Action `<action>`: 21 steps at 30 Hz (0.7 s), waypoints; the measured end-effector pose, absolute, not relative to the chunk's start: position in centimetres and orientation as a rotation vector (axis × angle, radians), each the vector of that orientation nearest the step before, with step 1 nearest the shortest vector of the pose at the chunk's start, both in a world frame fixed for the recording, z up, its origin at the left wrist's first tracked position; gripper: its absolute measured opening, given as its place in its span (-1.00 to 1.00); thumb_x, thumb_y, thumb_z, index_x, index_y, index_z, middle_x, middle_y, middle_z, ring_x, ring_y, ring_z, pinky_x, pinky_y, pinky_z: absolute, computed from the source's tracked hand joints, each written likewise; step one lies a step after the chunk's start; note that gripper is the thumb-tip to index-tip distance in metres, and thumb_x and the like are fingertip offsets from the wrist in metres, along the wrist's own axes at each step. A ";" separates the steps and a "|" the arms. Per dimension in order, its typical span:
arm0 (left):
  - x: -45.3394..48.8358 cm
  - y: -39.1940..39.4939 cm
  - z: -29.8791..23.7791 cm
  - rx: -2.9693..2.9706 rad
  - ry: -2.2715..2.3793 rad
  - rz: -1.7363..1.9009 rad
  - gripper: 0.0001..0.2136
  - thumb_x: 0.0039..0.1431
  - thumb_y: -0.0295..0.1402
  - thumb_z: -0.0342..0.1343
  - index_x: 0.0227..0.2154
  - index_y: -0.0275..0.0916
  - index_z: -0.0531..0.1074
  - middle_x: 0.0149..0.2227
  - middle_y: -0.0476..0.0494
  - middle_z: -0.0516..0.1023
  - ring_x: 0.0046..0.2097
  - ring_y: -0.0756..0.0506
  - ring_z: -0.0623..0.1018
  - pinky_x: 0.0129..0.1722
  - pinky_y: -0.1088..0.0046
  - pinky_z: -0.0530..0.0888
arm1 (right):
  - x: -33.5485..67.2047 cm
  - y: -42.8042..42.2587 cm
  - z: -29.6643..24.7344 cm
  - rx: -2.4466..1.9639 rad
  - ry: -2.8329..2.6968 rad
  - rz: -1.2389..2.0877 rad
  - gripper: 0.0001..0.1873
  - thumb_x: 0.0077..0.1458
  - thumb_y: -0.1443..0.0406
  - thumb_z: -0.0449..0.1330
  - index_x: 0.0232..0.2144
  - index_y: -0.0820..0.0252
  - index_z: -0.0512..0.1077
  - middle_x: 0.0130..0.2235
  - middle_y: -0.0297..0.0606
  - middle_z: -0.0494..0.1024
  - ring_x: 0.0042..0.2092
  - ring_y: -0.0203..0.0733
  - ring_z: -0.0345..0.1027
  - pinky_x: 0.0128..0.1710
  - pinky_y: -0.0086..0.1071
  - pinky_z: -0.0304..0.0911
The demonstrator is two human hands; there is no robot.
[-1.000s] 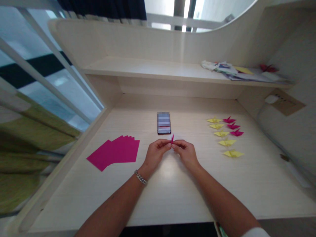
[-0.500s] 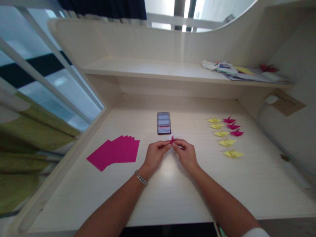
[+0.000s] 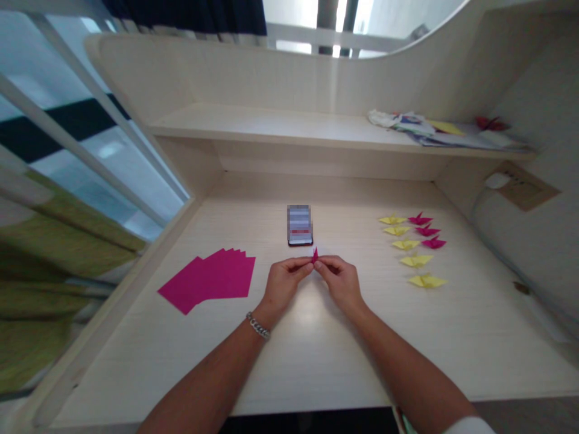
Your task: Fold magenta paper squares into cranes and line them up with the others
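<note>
Paper folding at a pale wood desk (image 3: 312, 367). The left hand (image 3: 284, 283) and the right hand (image 3: 340, 282) meet near the middle of the desk, thumbs and fingers pinching between them a small folded magenta paper (image 3: 315, 256), its pointed tip rising above the fingers. From its narrow, compact form, folding of this piece is judged to be well advanced; no spread wings show, and the fingers hide much of its lower part. At right, five yellow paper cranes (image 3: 417, 261) lie in a column, with three magenta paper cranes (image 3: 427, 231) alongside the farthest three; all eight appear complete. At left, fanned magenta sheets (image 3: 221, 278) lie flat and seemingly unworked, their overlap preventing an exact count. A smartphone (image 3: 300, 225), its screen obscured, lies just beyond the fingertips and is the nearest likely obstruction; sheets and cranes lie well apart from the hands. A chain bracelet (image 3: 258, 325) circles the left wrist. Behind, a raised shelf (image 3: 271, 125) bears loose papers (image 3: 446, 128) and a red object (image 3: 493, 124) too indistinct to identify
</note>
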State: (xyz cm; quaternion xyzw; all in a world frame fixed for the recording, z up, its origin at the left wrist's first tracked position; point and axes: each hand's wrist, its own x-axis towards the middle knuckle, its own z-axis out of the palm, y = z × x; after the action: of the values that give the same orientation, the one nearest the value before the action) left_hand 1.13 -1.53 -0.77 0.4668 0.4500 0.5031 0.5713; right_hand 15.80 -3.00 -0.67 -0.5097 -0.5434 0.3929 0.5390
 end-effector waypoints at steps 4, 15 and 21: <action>1.1 -1.5 -0.9 1.094 1.073 1.170 -0.77 -0.12 -0.35 0.32 -0.33 -0.27 0.59 -0.25 -0.20 0.63 -0.22 -0.13 0.57 -0.08 0.29 0.43 | 15.9 -2.9 -0.7 -1.218 -1.328 0.876 -0.82 0.05 0.20 0.20 -0.35 0.14 0.56 -0.27 -0.21 0.55 -0.23 -0.17 0.42 -0.22 -0.33 0.31; 1.3 -1.6 -1.2 1.183 1.116 1.184 -0.81 -0.07 -0.32 0.27 -0.35 -0.27 0.55 -0.33 -0.16 0.60 -0.29 -0.10 0.55 -0.20 0.34 0.47 | 15.6 -2.8 -1.0 -1.243 -1.214 1.059 -0.76 -0.08 0.18 0.28 -0.34 0.20 0.51 -0.33 -0.20 0.57 -0.31 -0.16 0.43 -0.26 -0.31 0.34; 1.5 -1.7 -1.1 1.204 1.118 1.190 -0.85 -0.04 -0.40 0.22 -0.35 -0.27 0.52 -0.33 -0.14 0.58 -0.29 -0.08 0.53 -0.22 0.37 0.46 | 15.6 -2.9 -1.1 -1.253 -1.272 1.042 -0.81 -0.02 0.21 0.23 -0.37 0.20 0.52 -0.38 -0.22 0.57 -0.33 -0.16 0.43 -0.29 -0.33 0.32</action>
State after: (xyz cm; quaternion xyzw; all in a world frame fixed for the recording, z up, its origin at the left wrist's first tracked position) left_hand 1.53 -1.70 -1.06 0.5039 0.4680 0.4982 0.5282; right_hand 15.65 -2.87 -1.07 -0.5208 -0.5288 0.4329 0.5116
